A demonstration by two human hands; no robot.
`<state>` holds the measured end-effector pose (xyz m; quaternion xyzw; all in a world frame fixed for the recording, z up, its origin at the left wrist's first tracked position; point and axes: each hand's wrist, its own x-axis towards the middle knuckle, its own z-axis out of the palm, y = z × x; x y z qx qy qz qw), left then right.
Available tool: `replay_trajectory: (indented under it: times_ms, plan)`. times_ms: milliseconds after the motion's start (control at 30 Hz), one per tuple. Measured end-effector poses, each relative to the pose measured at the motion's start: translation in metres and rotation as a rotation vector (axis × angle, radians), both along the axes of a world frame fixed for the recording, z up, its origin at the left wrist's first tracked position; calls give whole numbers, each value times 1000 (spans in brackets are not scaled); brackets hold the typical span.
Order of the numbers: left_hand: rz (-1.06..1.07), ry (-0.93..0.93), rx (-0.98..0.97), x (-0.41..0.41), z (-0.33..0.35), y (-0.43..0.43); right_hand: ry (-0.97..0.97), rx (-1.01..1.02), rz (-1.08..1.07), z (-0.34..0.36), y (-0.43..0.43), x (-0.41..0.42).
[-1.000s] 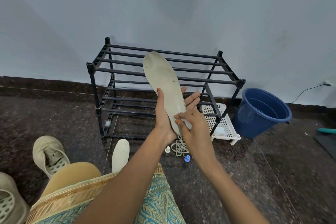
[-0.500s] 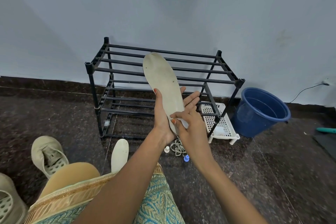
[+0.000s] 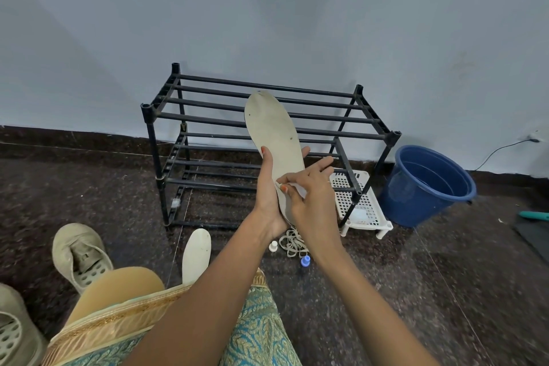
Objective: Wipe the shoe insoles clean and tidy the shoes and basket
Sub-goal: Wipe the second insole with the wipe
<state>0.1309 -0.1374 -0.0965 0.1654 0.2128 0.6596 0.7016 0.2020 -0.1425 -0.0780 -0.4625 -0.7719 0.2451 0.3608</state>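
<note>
Insole is standing toe-up in front of the black shoe rack, with the left hand holding it by the heel end. That grip is wrapping round the insole, the thumb lying along the near edge and the fingers showing spread out behind the far edge. The right hand is reaching across the heel part, its grip pinching a small white scrap between thumb and forefinger and pressing it to the insole's face; what the scrap is I cannot tell. A second insole is lying on the dark speckled floor, just beside the person's knee. To the left a beige shoe is sitting with its opening facing up, and another shoe is poking in at the bottom corner. Below the hands a coil of laces is lying between a white cap and a blue cap. A white basket is sitting at the rack's right end, partly behind its front leg, with a blue bucket standing just beside it against the wall
</note>
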Motion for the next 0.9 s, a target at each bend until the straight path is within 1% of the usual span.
replay_trajectory:
  times_ms: [133,333,467,700,900]
  plan:
    - [-11,12,-17,-2,-4,1,25,-79,23,-1,-5,3]
    - [18,2,-41,-4,-5,6,50,-45,44,-3,-15,8]
    - [27,9,-49,-3,-6,7,81,-65,55,1,-15,8]
    - [-13,23,-43,-3,-7,6,96,-10,-11,0,-6,0]
    - [29,-9,-44,-1,-6,6,104,-76,39,-2,-12,7]
